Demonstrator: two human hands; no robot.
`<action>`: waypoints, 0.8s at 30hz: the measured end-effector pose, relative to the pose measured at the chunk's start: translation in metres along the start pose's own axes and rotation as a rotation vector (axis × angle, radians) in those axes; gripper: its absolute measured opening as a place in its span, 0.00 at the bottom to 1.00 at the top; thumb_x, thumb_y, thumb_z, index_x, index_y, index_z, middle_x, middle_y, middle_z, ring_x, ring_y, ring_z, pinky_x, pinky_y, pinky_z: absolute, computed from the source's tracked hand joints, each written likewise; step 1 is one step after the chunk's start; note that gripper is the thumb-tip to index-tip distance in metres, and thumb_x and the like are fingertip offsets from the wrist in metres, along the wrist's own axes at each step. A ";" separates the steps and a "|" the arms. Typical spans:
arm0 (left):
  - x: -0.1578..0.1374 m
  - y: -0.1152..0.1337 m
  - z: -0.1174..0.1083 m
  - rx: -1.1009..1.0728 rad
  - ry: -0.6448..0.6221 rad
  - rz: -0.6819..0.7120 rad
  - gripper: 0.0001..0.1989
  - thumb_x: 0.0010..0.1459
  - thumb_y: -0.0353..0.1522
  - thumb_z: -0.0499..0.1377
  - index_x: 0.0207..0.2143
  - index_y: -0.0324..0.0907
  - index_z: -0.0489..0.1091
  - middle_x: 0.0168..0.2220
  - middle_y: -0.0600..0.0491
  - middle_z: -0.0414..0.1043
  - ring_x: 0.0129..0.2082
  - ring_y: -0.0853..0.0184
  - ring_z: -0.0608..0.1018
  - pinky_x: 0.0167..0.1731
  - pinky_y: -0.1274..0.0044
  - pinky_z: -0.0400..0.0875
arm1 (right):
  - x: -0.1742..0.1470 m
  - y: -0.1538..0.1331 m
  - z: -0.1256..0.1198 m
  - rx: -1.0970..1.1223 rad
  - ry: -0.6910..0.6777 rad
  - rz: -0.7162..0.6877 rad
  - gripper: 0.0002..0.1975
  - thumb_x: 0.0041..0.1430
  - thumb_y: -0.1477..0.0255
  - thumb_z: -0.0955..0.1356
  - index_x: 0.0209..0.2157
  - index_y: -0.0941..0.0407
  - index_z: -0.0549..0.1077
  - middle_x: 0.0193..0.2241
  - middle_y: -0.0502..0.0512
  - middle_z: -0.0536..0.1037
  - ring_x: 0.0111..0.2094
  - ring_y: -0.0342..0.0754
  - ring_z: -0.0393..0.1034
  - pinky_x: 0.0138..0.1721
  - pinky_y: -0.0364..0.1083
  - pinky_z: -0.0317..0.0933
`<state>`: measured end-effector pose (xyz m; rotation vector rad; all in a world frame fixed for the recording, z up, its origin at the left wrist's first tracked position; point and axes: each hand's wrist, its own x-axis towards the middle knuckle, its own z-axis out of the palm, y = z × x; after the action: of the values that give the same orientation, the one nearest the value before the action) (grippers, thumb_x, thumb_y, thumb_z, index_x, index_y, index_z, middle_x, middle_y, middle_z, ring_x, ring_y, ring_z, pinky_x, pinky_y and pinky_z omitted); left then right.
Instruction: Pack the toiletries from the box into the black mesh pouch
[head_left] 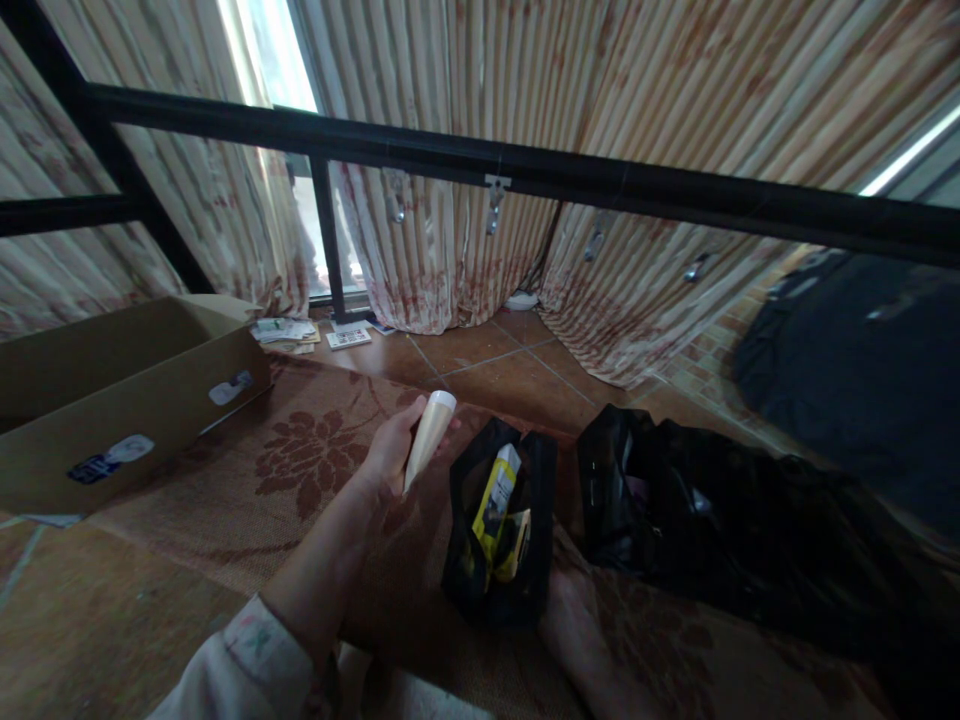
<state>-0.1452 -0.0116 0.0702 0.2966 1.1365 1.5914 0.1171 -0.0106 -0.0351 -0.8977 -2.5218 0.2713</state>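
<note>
My left hand (394, 442) is closed around a pale cream squeeze tube (429, 437) with a white cap, which points up and away from me. To the right of it, a small black pouch (463, 560) gapes open toward me. Inside lie a yellow tube (495, 500) with a white end and a smaller yellow item (515, 545), whose kind I cannot make out. My right hand (568, 600) grips the pouch at its right side; its fingertips are partly hidden behind the dark fabric.
The reddish-brown flowered cloth (307, 450) lies under the hands. At left stands an open cardboard box (135, 440); at right, a black plastic bag (720, 510). A black metal rail (540, 170) crosses before the curtains (465, 260). Papers (285, 332) lie on the tiled floor.
</note>
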 end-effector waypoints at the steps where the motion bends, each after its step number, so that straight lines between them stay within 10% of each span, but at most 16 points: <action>1: 0.000 0.000 0.000 0.005 -0.016 -0.009 0.17 0.62 0.38 0.50 0.40 0.34 0.71 0.29 0.45 0.77 0.17 0.72 0.73 0.16 0.83 0.67 | 0.000 0.000 0.000 0.002 0.003 0.002 0.24 0.53 0.80 0.62 0.52 0.55 0.70 0.48 0.59 0.76 0.51 0.52 0.68 0.52 0.53 0.64; 14: -0.001 -0.006 -0.005 -0.159 -0.376 -0.129 0.14 0.58 0.35 0.50 0.37 0.36 0.70 0.24 0.50 0.69 0.13 0.75 0.64 0.11 0.83 0.56 | 0.000 -0.002 -0.001 0.002 -0.022 0.038 0.23 0.53 0.80 0.62 0.52 0.57 0.70 0.49 0.61 0.75 0.50 0.53 0.69 0.52 0.52 0.64; 24: 0.007 -0.015 -0.012 -0.319 -0.402 -0.130 0.12 0.57 0.33 0.51 0.38 0.36 0.68 0.26 0.50 0.67 0.16 0.76 0.64 0.14 0.84 0.59 | 0.000 -0.003 -0.002 0.005 -0.011 0.033 0.22 0.52 0.80 0.62 0.49 0.56 0.72 0.46 0.60 0.77 0.50 0.53 0.68 0.52 0.52 0.63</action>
<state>-0.1470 -0.0125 0.0496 0.3066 0.5732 1.4863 0.1166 -0.0128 -0.0328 -0.9387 -2.5171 0.2930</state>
